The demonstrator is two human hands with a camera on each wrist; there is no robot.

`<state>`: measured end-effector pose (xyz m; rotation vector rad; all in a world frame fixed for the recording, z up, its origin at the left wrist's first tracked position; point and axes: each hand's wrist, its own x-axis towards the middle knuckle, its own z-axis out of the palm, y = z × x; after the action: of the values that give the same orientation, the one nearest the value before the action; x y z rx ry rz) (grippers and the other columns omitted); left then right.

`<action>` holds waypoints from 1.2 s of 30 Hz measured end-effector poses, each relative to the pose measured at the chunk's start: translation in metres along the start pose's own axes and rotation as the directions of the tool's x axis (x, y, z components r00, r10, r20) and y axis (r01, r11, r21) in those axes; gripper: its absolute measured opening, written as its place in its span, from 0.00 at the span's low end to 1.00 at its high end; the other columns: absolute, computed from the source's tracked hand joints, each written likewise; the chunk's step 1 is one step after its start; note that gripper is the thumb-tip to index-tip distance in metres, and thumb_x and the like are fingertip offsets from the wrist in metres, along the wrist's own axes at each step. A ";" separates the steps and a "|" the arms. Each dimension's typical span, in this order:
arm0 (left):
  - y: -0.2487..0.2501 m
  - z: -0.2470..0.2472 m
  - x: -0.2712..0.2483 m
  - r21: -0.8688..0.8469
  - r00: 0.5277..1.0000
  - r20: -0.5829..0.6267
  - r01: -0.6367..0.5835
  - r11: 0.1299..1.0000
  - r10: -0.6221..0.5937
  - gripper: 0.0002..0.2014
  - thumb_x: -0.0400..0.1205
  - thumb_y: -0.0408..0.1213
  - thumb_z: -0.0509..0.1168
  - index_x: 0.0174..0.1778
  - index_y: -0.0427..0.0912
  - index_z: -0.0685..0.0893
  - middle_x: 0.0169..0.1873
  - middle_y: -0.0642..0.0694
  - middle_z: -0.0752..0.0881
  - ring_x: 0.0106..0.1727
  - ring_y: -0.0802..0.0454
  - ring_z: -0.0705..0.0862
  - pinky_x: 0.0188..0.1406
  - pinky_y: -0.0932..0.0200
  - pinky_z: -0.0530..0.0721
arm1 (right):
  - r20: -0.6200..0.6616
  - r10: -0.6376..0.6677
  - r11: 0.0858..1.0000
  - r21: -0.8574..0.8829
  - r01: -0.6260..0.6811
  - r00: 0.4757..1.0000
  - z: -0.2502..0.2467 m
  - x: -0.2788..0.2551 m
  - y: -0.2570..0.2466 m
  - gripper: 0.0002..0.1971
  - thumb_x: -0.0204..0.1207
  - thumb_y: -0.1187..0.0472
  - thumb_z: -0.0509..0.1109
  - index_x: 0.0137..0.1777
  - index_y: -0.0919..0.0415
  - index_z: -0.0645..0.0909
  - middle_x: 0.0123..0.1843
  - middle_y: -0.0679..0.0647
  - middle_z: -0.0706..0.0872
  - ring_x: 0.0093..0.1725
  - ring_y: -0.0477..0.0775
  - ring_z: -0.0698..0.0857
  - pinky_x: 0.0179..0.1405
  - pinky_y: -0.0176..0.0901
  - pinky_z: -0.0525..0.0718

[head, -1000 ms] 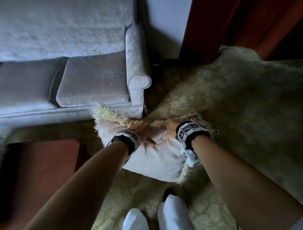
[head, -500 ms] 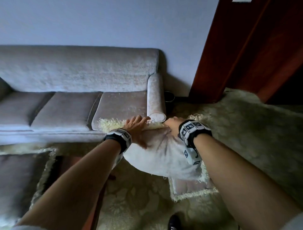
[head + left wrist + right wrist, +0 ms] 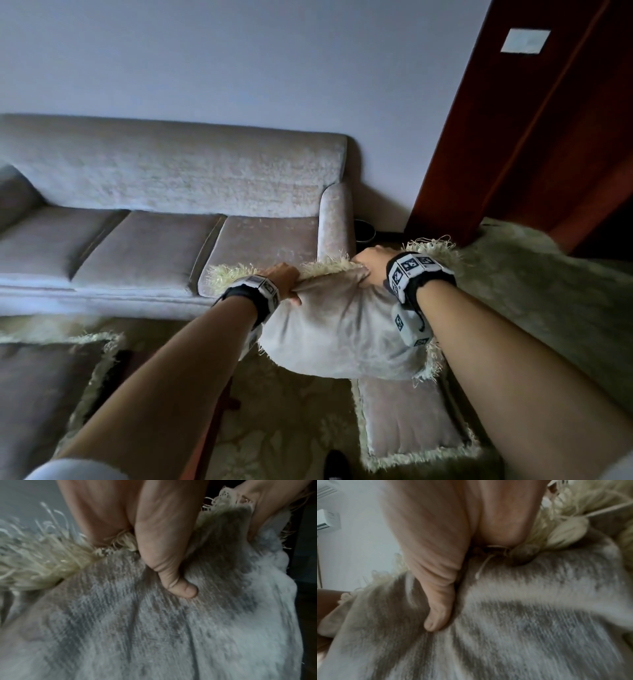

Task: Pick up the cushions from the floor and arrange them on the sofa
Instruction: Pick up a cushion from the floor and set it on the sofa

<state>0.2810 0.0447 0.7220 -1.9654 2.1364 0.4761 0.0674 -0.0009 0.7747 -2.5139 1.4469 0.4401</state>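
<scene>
I hold a grey velvet cushion (image 3: 339, 325) with a pale fringe in the air in front of the sofa's right seat. My left hand (image 3: 284, 279) grips its top edge on the left, thumb (image 3: 180, 588) pressed into the fabric (image 3: 154, 635). My right hand (image 3: 371, 265) grips the top edge on the right, thumb (image 3: 439, 618) on the cloth (image 3: 522, 628). The grey sofa (image 3: 171, 192) stands against the wall with bare seats. A second fringed cushion (image 3: 407, 421) lies on the floor below the held one. A third (image 3: 41, 394) lies at lower left.
A patterned pale carpet (image 3: 291, 411) covers the floor. A dark red wooden door frame (image 3: 513, 137) stands right of the sofa, with a shaggy rug (image 3: 548, 308) at its foot. A small dark bin (image 3: 364, 234) sits beside the sofa's right armrest (image 3: 337, 222).
The cushion has come up off the floor to the height of the sofa's seat, held in both hands. My view has risen and now takes in the whole sofa back and the wall.
</scene>
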 end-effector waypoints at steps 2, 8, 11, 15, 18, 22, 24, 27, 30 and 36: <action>-0.006 -0.010 0.015 0.015 1.000 0.012 0.027 1.000 -0.027 0.25 0.72 0.49 0.77 0.56 0.34 0.84 0.55 0.35 0.87 0.58 0.37 0.86 0.48 0.53 0.78 | 0.013 -0.030 1.000 0.010 0.030 0.999 -0.006 0.021 0.007 0.23 0.72 0.53 0.76 0.66 0.57 0.80 0.65 0.60 0.84 0.65 0.63 0.82 0.57 0.46 0.80; -0.034 -0.056 0.054 0.046 0.992 0.017 0.126 0.991 -0.127 0.27 0.71 0.50 0.77 0.57 0.35 0.83 0.56 0.36 0.87 0.58 0.37 0.86 0.43 0.55 0.74 | 0.012 -0.133 0.989 0.070 0.132 0.991 -0.032 0.088 0.020 0.21 0.70 0.55 0.77 0.62 0.61 0.83 0.60 0.61 0.87 0.62 0.61 0.85 0.49 0.38 0.76; -0.053 -0.073 0.069 0.065 0.986 -0.003 0.168 0.984 -0.168 0.28 0.71 0.53 0.76 0.58 0.37 0.82 0.56 0.37 0.86 0.59 0.37 0.85 0.45 0.54 0.76 | -0.018 -0.175 0.982 0.074 0.175 0.984 -0.044 0.125 0.020 0.22 0.68 0.54 0.79 0.61 0.60 0.82 0.59 0.60 0.87 0.60 0.62 0.85 0.50 0.41 0.77; -0.084 -0.092 0.090 0.033 0.974 -0.024 0.228 0.973 -0.227 0.26 0.69 0.54 0.77 0.52 0.36 0.82 0.54 0.37 0.86 0.57 0.36 0.86 0.51 0.50 0.80 | -0.026 -0.232 0.969 0.083 0.233 0.972 -0.060 0.174 0.012 0.26 0.70 0.55 0.78 0.67 0.61 0.80 0.63 0.61 0.86 0.63 0.62 0.84 0.50 0.37 0.74; -0.109 -0.103 0.110 0.028 0.969 -0.025 0.248 0.968 -0.247 0.26 0.69 0.53 0.78 0.50 0.36 0.82 0.52 0.37 0.87 0.56 0.36 0.86 0.51 0.49 0.82 | -0.026 -0.254 0.963 0.086 0.255 0.967 -0.073 0.209 0.003 0.24 0.72 0.58 0.77 0.68 0.62 0.79 0.64 0.61 0.85 0.64 0.61 0.83 0.49 0.37 0.73; -0.146 -0.122 0.143 0.046 0.968 0.003 0.250 0.967 -0.250 0.28 0.70 0.53 0.77 0.55 0.35 0.82 0.54 0.38 0.86 0.58 0.36 0.85 0.54 0.47 0.83 | -0.034 -0.244 0.966 0.083 0.246 0.969 -0.093 0.258 -0.008 0.31 0.71 0.56 0.78 0.73 0.59 0.76 0.68 0.60 0.83 0.67 0.62 0.82 0.59 0.44 0.78; -0.164 -0.134 0.162 0.050 0.973 -0.003 0.232 0.972 -0.232 0.29 0.69 0.53 0.78 0.56 0.34 0.82 0.54 0.37 0.86 0.57 0.36 0.85 0.54 0.48 0.83 | -0.014 -0.229 0.971 0.070 0.229 0.973 -0.107 0.282 -0.013 0.26 0.71 0.56 0.78 0.68 0.61 0.79 0.64 0.61 0.85 0.64 0.62 0.84 0.54 0.43 0.78; -0.195 -0.155 0.188 0.059 0.975 -0.027 0.224 0.973 -0.223 0.29 0.67 0.54 0.79 0.53 0.37 0.82 0.51 0.39 0.86 0.54 0.37 0.86 0.44 0.51 0.80 | 0.000 -0.223 0.973 0.055 0.223 0.975 -0.129 0.318 -0.022 0.17 0.72 0.58 0.76 0.58 0.65 0.81 0.57 0.62 0.87 0.59 0.63 0.85 0.46 0.42 0.75; -0.224 -0.175 0.211 0.067 0.974 -0.028 0.225 0.972 -0.224 0.27 0.68 0.55 0.78 0.52 0.39 0.82 0.44 0.42 0.84 0.52 0.39 0.87 0.40 0.53 0.77 | -0.018 -0.197 0.978 0.059 0.198 0.980 -0.148 0.351 -0.032 0.21 0.74 0.57 0.75 0.63 0.66 0.80 0.61 0.62 0.86 0.61 0.63 0.84 0.53 0.45 0.80; -0.267 -0.200 0.262 0.122 0.980 -0.062 0.196 0.973 -0.189 0.26 0.68 0.56 0.78 0.51 0.40 0.83 0.50 0.42 0.87 0.54 0.39 0.87 0.40 0.53 0.76 | -0.043 -0.162 0.982 0.090 0.165 0.986 -0.166 0.408 -0.038 0.25 0.75 0.58 0.73 0.71 0.67 0.76 0.68 0.64 0.82 0.66 0.65 0.82 0.66 0.58 0.80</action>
<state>0.5347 -0.2884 0.7873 -2.1037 1.9244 0.2520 0.3190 -0.3647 0.7859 -2.5511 1.2292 0.2935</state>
